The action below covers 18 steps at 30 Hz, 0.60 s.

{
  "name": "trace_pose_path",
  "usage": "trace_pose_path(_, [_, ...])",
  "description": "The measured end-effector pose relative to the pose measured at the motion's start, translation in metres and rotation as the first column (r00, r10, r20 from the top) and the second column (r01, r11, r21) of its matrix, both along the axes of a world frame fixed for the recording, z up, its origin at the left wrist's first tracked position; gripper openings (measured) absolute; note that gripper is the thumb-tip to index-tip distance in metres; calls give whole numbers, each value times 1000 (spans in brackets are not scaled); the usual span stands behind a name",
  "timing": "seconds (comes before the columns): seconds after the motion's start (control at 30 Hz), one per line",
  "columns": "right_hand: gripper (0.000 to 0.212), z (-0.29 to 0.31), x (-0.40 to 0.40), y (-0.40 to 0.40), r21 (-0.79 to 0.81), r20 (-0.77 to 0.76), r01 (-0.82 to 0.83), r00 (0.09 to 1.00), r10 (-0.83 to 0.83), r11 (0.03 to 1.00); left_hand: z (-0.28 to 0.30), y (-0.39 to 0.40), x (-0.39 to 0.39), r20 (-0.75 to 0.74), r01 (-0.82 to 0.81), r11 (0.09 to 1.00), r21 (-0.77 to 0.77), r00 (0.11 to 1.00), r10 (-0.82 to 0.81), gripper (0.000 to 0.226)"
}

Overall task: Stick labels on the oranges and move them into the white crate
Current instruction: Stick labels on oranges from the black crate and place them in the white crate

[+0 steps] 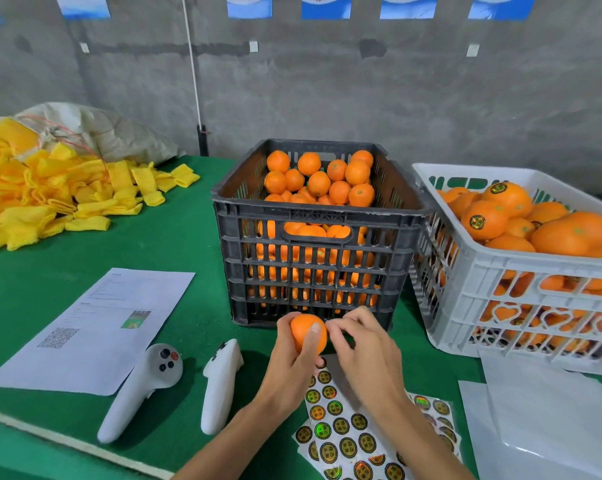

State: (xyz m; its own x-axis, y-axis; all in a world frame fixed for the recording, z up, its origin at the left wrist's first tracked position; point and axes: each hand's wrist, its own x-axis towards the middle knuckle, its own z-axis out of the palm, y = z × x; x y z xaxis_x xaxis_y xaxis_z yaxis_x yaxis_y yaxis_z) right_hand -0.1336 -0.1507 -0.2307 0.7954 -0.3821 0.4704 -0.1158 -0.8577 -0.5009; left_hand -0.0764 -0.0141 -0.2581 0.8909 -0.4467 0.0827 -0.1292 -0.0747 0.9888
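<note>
Label sheets (348,434) nearest, at 6 o'clock; labelling mid-run.
Left hand (289,362) grips one orange (308,332) over the worktop (175,244); right hand (358,344) pinches at its side, label itself not visible. White crate (500,271) at 3 o'clock is heaped with labelled fruit; black crate (313,216) at 12 o'clock holds plenty unlabelled, so I judge much remains.

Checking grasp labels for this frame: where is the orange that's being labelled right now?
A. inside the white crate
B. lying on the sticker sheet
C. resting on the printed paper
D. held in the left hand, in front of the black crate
D: the left hand grips the orange above the green table, just in front of the black crate, while the right hand pinches at its side.
</note>
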Motion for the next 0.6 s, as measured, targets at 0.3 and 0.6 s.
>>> trace_pose_path(0.3, [36,66,-27,1,93,194,-258,952,237,962,83,-20,-10,-78,13,981,-192,997,-28,42])
trace_pose_path(0.6, [78,169,-30,-51,-150,449,91,893,-14,984,222,-83,2,153,278,958,-65,952,-266,72])
